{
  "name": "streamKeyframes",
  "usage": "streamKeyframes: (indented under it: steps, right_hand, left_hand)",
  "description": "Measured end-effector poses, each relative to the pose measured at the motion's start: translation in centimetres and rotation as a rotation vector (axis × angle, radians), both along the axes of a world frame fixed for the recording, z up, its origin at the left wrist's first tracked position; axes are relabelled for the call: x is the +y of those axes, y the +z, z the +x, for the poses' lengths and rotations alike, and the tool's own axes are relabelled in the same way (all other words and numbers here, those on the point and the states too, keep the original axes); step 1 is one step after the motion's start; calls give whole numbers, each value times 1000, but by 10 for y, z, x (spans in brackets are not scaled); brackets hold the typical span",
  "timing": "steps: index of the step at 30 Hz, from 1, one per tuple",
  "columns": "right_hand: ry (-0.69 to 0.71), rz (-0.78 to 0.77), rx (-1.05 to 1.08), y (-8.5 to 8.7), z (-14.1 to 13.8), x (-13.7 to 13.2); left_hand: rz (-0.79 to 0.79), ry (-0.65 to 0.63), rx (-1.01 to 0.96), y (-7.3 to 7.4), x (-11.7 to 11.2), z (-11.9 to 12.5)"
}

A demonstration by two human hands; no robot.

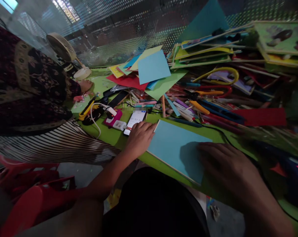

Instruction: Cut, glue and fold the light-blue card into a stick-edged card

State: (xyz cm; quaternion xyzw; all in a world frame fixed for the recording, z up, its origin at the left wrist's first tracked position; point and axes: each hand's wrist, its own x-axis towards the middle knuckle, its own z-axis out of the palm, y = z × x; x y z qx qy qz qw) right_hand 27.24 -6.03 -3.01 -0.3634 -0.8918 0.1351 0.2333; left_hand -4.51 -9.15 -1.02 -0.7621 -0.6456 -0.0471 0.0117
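A light blue sheet on a thin board (175, 144) lies on the green table (109, 135) in front of me. My left hand (139, 138) rests at its left edge, fingers curled against the corner. My right hand (225, 166) lies flat on its right part, fingers stretched out and pressing down. A phone (135, 120) with a lit screen lies just beyond my left hand.
Coloured paper sheets (152, 67), pens and sticks (188, 108), and stacked picture books (237, 49) crowd the far table. A pink device with a white cable (113, 117) lies left of the phone. Another person in patterned clothes (27, 89) sits at left. Red plastic chairs (27, 197) stand below.
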Motion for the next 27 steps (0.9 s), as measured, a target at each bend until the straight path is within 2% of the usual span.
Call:
streamKeyframes:
  steps: [3,10,17,22,27]
  right_hand:
    - [10,3,0,-3,1,0]
    - [24,11,15,-6,2,1]
    - [38,13,15,-6,3,1]
    - [44,89,11,-8,4,3]
    - [36,113,-10,-16,6,2]
  left_hand:
    - [-1,25,30,-2,4,-2]
    - [-7,-22,101,-2,11,-1]
    - [-13,-31,68,-5,15,-4]
    - [49,-32,62,0,8,-1]
    - [44,-105,27,4,-5,8]
